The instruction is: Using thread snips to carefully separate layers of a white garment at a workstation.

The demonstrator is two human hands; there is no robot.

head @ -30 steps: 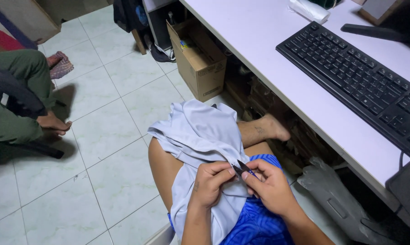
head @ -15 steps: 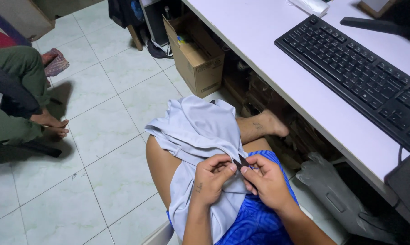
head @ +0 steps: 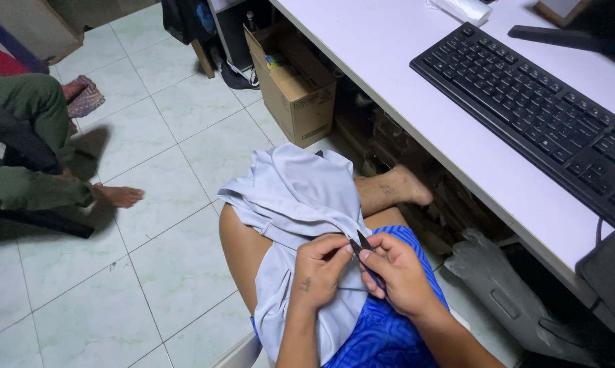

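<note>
- From the head view I saw the pale grey garment (head: 290, 197) draped over the seated person's lap, its bulk spread across the left knee and one fold drawn up between the two hands.
- The left hand (head: 319, 267) had its grip closed on that fold, thumb and fingers pinching the cloth just beside the tool.
- The right hand (head: 397, 272) held its grip narrow around small dark thread snips (head: 360, 244); the blades poked out above the fingers and pointed up and away from the body, toward the cloth edge.
- The tool's long axis ran from lower right to upper left (roughly along the right forefinger), with the tips touching or very nearly touching the pinched fold. I could not tell whether the blades were parted.
- The garment lay to the left of the snips, so the left hand was the nearer one to the cloth and the right hand the nearer one to the cutting point.
- Under both hands the blue patterned shorts (head: 382, 327) showed, and a bare foot (head: 406, 187) rested under the desk edge.
- The white desk (head: 416, 75) ran along the right, carrying a black keyboard (head: 532, 109); a cardboard box (head: 297, 92) stood on the tiled floor (head: 151, 259) beneath it.
- Another person in green trousers (head: 21, 143) sat well apart at the left, one bare foot on the tiles.
</note>
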